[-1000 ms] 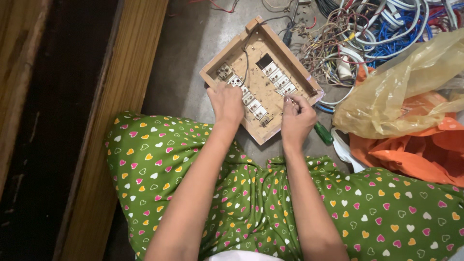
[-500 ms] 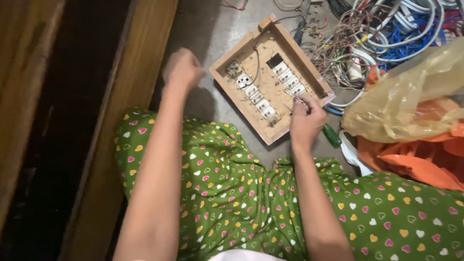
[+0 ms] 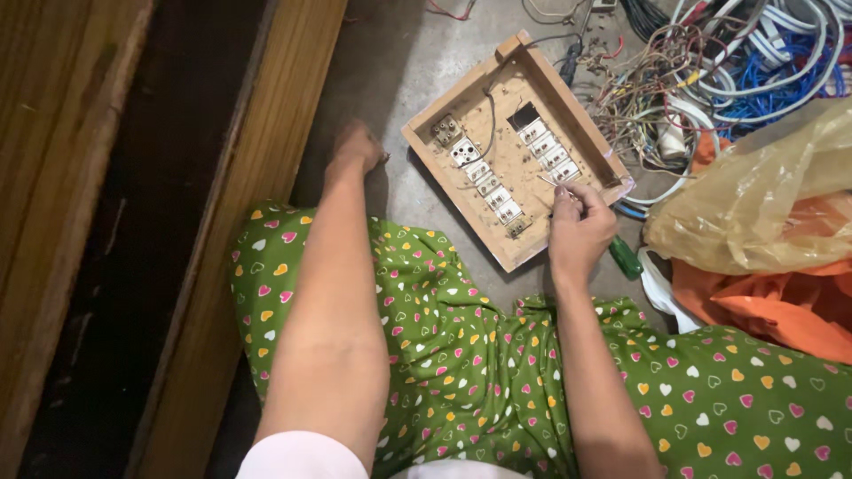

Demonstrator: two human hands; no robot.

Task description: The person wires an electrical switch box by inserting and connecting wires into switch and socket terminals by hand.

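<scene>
A shallow wooden switch box [image 3: 512, 253] lies tilted on the grey floor, with two rows of white switch and socket backs [image 3: 484, 173] inside. My right hand [image 3: 579, 229] rests at the box's right edge, pinching a thin metal tool whose tip [image 3: 543, 178] points at the right row of switches. My left hand [image 3: 356, 149] is off the box, down on the floor to its left, with fingers curled; whether it holds anything is hidden. My legs in green heart-print cloth [image 3: 461, 355] fill the bottom of the view.
A green-handled screwdriver [image 3: 626, 257] lies by my right wrist. A tangle of coloured wires [image 3: 710, 71] sits behind the box. A yellow plastic bag [image 3: 754, 195] and an orange bag [image 3: 772, 306] are at right. A wooden beam [image 3: 257, 177] runs along the left.
My left hand has left the switch box and swung left down to the floor. My right hand has stayed at the box's right edge.
</scene>
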